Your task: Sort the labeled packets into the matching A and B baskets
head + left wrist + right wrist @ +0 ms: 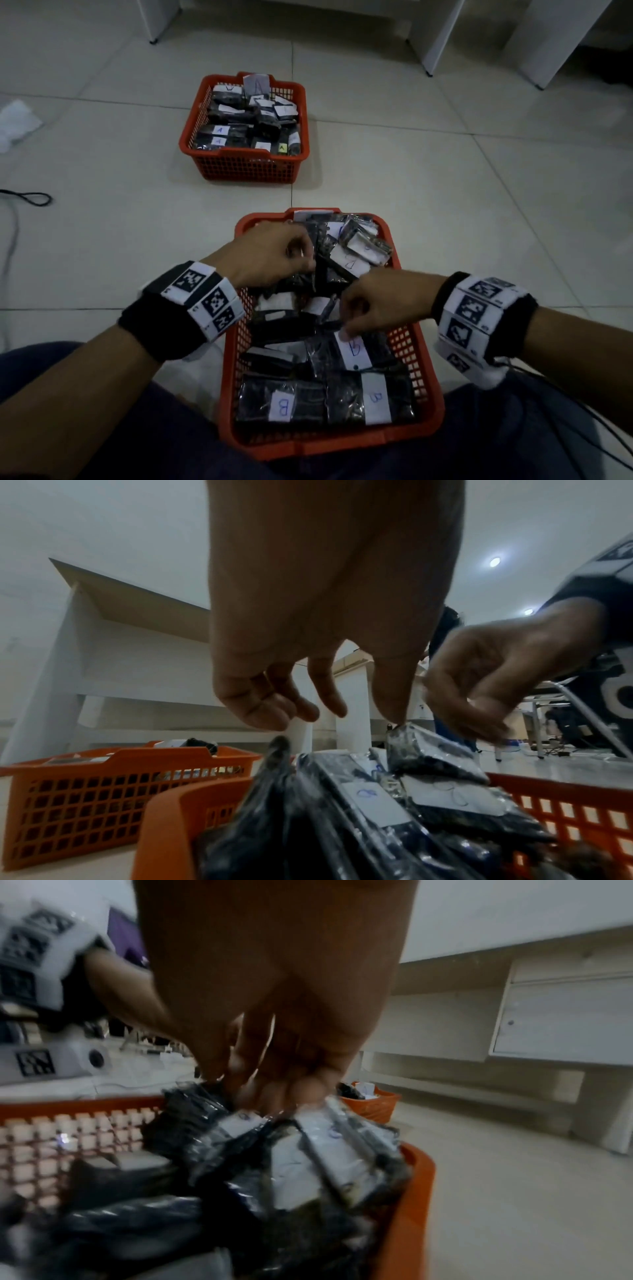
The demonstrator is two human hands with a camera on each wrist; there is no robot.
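Both hands are over the near basket (423, 383), which is full of dark packets (342, 397) marked B. The left hand (270, 255) hangs with loose bent fingers, holding nothing. The right hand (380, 301) has bent fingers touching packets; I cannot tell if it holds one. The far basket (239, 168) has A packets

Head view looks down from above; both wrist views sit low, close, sharing the near basket (423, 346).

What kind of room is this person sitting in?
Probably an office or workshop, used for recording. The person sits on a pale tiled floor among white desks, with marker-tagged wristbands and two red baskets of packets.
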